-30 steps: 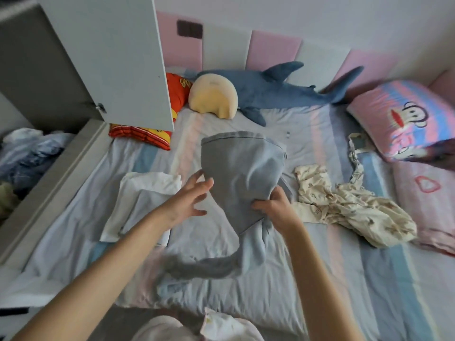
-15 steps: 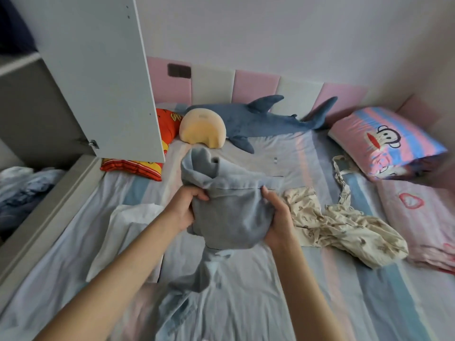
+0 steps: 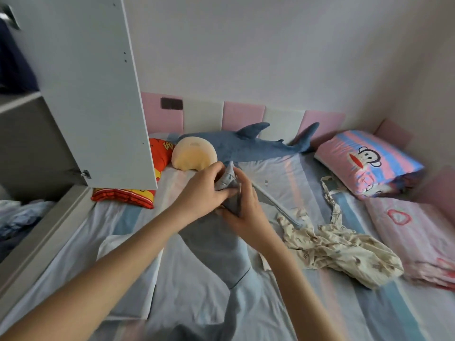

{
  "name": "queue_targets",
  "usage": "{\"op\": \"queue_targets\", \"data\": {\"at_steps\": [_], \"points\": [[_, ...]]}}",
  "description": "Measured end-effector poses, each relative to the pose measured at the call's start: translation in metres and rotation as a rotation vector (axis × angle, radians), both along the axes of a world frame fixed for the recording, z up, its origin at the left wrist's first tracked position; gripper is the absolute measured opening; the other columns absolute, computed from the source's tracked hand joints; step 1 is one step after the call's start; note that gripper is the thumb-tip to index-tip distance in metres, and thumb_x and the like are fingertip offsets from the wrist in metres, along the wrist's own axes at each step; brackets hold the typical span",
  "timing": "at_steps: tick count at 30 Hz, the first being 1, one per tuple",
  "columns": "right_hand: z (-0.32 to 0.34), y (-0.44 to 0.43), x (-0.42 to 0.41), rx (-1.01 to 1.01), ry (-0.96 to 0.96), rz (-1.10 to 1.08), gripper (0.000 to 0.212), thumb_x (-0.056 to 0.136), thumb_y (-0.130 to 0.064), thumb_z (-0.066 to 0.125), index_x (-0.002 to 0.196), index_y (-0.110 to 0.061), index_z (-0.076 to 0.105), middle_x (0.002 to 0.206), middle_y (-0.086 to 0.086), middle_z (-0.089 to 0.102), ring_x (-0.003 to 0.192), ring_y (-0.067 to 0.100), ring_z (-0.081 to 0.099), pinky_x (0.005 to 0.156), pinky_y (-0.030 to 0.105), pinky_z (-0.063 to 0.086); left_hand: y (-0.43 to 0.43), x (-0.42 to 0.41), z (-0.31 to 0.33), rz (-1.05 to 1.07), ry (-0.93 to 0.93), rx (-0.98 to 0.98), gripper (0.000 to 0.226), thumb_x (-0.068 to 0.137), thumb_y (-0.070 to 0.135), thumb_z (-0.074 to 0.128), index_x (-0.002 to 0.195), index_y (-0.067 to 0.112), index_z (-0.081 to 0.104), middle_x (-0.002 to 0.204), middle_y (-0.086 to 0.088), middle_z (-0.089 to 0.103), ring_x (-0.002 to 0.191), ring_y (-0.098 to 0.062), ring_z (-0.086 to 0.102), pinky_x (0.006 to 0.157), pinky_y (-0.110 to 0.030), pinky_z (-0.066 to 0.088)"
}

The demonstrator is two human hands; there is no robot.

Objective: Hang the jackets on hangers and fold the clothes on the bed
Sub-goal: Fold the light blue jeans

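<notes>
Left hand [image 3: 204, 190] fingers curled, pinching the bunched top of the grey-blue garment [image 3: 216, 254]. Right hand [image 3: 246, 212] grips the same bunch, probably thumb side up. Forearms reach from the bottom edge to frame centre. Garment's long axis runs top-to-bottom, tail on the striped bedsheet [image 3: 332, 303], lower centre.

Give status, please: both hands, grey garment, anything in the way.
Left hand, right hand: both grip grey garment at top. Lower part lies on bed. Cream garment close beside, right.
</notes>
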State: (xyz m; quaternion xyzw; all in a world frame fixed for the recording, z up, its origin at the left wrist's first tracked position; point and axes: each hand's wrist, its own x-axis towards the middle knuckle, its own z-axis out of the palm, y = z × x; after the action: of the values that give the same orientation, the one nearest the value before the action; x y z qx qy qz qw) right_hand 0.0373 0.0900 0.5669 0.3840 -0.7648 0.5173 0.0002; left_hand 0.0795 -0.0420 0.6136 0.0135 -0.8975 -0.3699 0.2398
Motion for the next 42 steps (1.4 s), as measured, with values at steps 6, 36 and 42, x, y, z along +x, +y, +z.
{"op": "queue_targets", "data": {"at_steps": [6,36,42], "points": [[0.025,0.025,-0.021,-0.063,-0.098,0.178,0.049,0.086,-0.003,0.052,0.125,-0.032,0.05,0.122,-0.009,0.059,0.112,0.008,0.056,0.094,0.025,0.046,-0.01,-0.006,-0.01,-0.075,0.02,0.352,0.017,0.09,0.001,0.056,0.106,0.008,0.059,0.089,0.003,0.062,0.083,0.004,0.057,0.078,-0.012,0.045],[0.056,-0.031,-0.036,0.286,0.031,0.05,0.046,0.072,-0.045,0.075,0.102,-0.013,0.062,0.089,0.003,0.067,0.08,0.016,0.063,0.074,0.038,0.052,-0.05,-0.02,0.049,-0.434,-0.178,0.761,0.022,0.052,-0.005,0.042,0.056,0.017,0.047,0.06,-0.007,0.046,0.057,-0.016,0.045,0.05,-0.022,0.035],[0.092,-0.023,-0.038,0.212,-0.292,-0.241,0.006,0.085,-0.006,0.057,0.08,-0.004,0.058,0.068,0.006,0.056,0.062,0.016,0.052,0.06,0.028,0.042,-0.038,-0.034,0.05,0.165,0.025,0.326,0.022,0.08,0.003,0.063,0.09,0.014,0.046,0.088,0.0,0.048,0.086,-0.017,0.048,0.069,-0.025,0.04]]}}
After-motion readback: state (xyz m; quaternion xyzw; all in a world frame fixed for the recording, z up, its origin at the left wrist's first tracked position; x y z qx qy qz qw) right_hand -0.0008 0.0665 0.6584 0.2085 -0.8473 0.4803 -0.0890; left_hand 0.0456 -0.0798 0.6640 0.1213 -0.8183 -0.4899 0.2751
